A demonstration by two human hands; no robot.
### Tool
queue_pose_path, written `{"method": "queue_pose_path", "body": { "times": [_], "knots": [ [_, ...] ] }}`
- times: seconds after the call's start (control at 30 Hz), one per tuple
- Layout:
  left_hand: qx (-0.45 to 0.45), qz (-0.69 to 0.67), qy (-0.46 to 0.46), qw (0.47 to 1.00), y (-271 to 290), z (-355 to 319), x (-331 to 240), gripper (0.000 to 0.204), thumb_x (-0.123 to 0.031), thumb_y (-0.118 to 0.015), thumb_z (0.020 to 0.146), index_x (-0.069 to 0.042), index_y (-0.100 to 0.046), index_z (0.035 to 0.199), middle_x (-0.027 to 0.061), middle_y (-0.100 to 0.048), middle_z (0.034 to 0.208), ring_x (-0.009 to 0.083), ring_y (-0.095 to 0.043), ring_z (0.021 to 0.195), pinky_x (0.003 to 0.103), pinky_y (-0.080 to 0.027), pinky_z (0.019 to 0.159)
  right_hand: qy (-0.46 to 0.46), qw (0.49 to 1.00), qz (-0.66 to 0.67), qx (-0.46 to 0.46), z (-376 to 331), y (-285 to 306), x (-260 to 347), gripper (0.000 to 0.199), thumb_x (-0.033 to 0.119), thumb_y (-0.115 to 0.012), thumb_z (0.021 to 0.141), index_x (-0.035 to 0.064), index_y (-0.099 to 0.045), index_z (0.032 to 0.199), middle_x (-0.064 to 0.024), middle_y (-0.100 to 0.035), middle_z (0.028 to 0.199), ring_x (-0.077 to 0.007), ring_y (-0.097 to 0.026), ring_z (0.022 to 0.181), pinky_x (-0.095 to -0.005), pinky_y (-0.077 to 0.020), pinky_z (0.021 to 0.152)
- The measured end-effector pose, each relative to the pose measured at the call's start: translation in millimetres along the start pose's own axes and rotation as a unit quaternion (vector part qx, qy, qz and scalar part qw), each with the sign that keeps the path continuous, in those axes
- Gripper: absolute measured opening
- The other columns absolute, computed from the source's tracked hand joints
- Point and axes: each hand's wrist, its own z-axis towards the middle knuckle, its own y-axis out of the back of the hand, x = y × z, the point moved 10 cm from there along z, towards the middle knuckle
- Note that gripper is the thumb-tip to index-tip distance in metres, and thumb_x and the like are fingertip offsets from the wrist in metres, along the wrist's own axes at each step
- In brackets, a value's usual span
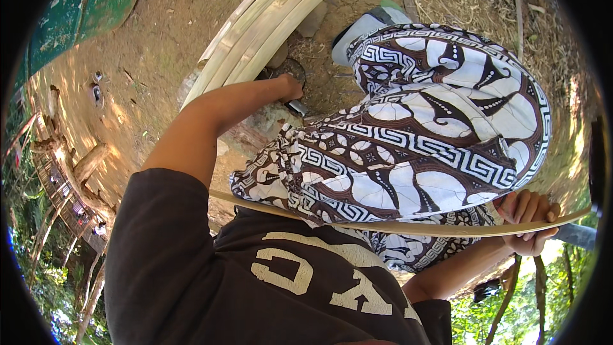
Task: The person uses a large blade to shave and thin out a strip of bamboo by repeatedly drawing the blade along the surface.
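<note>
A long, thin bamboo strip (415, 228) runs across in front of my body, below my bent knees. My right hand (531, 217) is closed around it near its right end. A grey, rounded thing (575, 235) lies just beyond that hand. My left hand (292, 88) reaches down to the ground between the bamboo slats and my legs, its fingers curled. A small dark object with a shiny edge (296, 107) shows right below it; what the fingers grip is mostly hidden. Several wide, pale split-bamboo slats (268, 22) lie side by side past my left forearm.
My legs, in patterned trousers (447, 121), fill the middle. A green, worn panel (89, 3) stands at the far left. Branches (80, 172) lie along the left side on bare earth (153, 57). Dry straw and sticks (472, 0) cover the ground at the top right.
</note>
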Motion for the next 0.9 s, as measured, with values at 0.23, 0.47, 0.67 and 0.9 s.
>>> {"method": "queue_pose_path", "body": {
  "times": [0.23,0.47,0.67,0.9],
  "knots": [
    [-0.008,-0.055,-0.020,0.998,-2,2,-7,0.034,-0.014,-0.075,0.078,-0.004,-0.071,0.111,0.0161,-0.065,0.122,0.0331,-0.065,0.110,0.047,-0.055,0.085,-0.019,1.000,0.006,0.004,1,0,-3,0.024,0.034,-0.052,0.101,0.0099,-0.052,0.105,0.0037,-0.041,0.060,-0.0111,-0.035,0.053,-0.0301,-0.0364,0.059],
    [-0.102,-0.111,-0.085,0.985,14,-5,-7,0.031,-0.014,-0.077,0.076,-0.020,-0.071,0.107,0.0093,-0.068,0.112,0.0335,-0.064,0.106,0.047,-0.054,0.081,-0.016,1.000,0.007,0.000,3,1,-3,0.023,0.033,-0.054,0.101,0.0099,-0.053,0.105,0.0054,-0.040,0.057,-0.0111,-0.036,0.054,-0.0286,-0.0324,0.055],
    [-0.145,-0.060,-0.120,0.980,12,0,-14,0.027,-0.018,-0.076,0.077,-0.024,-0.069,0.102,0.0077,-0.068,0.108,0.0314,-0.064,0.105,0.047,-0.052,0.080,-0.018,1.000,0.014,0.005,4,3,-3,0.023,0.032,-0.054,0.101,0.0096,-0.054,0.105,0.0057,-0.040,0.054,-0.0112,-0.036,0.054,-0.0273,-0.0306,0.052],
    [-0.154,0.001,-0.122,0.980,16,-4,-16,0.017,-0.022,-0.075,0.078,-0.024,-0.070,0.094,0.0068,-0.070,0.099,0.0302,-0.068,0.096,0.046,-0.052,0.076,-0.010,1.000,0.015,0.006,9,-7,-6,0.025,0.029,-0.051,0.102,0.0049,-0.054,0.106,0.0046,-0.041,0.056,-0.0094,-0.036,0.050,-0.0256,-0.0330,0.053]
  ]
}}
